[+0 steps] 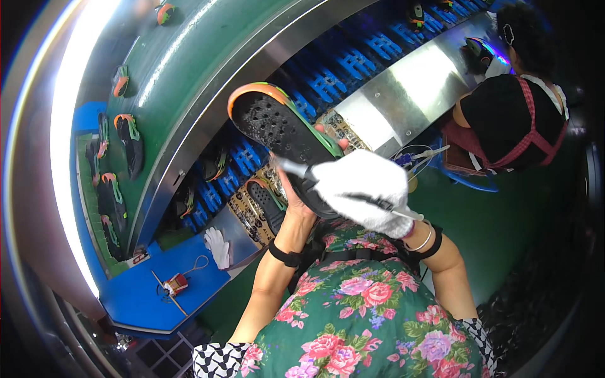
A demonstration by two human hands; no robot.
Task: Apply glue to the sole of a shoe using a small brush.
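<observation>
A black clog [277, 126] with a perforated toe and orange and green edging is held up in front of me, toe pointing to the far left. My left hand [296, 198], bare, wraps around it from below: the thumb lies on its left side and fingertips show at its right edge. My right hand [365, 189], in a white knitted glove, grips a slim grey pen-like tool [297, 169]. The tool's pale, blurred tip reaches across the clog's left side near my left thumb; whether it touches the clog I cannot tell.
Another clog [265, 200] lies on a patterned board beyond my left wrist. A blue side table [135, 296] holds a white glove [218, 247] and a small red wire-looped object [176, 285]. Several shoes stand along a green curved belt [170, 69]. A co-worker [517, 120] sits at right.
</observation>
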